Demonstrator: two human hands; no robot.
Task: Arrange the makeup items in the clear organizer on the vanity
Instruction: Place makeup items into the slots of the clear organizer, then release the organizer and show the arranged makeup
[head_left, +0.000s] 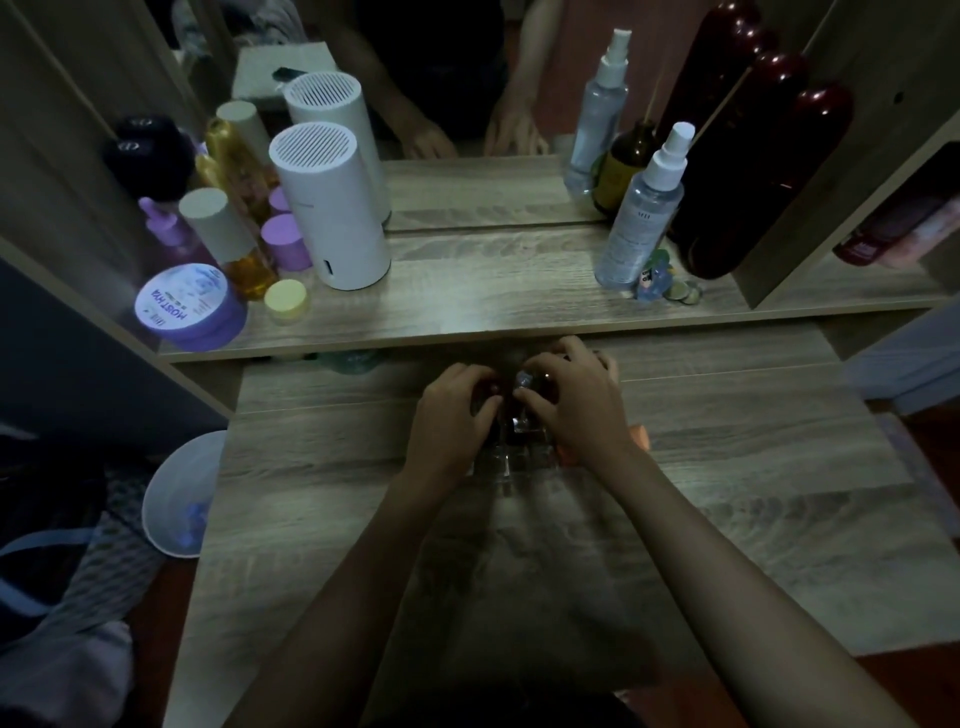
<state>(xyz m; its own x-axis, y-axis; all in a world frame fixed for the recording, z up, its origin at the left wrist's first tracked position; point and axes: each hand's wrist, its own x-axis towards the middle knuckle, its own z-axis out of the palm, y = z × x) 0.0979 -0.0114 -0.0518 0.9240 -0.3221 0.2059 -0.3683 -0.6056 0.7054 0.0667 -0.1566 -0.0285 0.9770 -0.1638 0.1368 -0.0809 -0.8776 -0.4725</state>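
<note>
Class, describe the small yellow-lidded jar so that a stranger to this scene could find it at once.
Start at the raised wooden shelf below the mirror and go to its left cluster of bottles. In front of the tall white cylinder, near the shelf's front edge, sits the yellow-lidded jar. It is the smallest there; neighbouring lids are purple.

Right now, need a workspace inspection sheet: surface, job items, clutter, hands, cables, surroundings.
Surface: wood-grain vanity, dim light.
Job's things: clear organizer under both hands; contents too dark to tell; orange item beside it.
Clutter: white cylinder, purple jar, yellow pot, spray bottle, coins on the shelf.
Grippers: left hand and right hand curled over the organizer; grip unclear.
Cables: nothing seen.
Surroundings: mirror behind; white bin at left.
</note>
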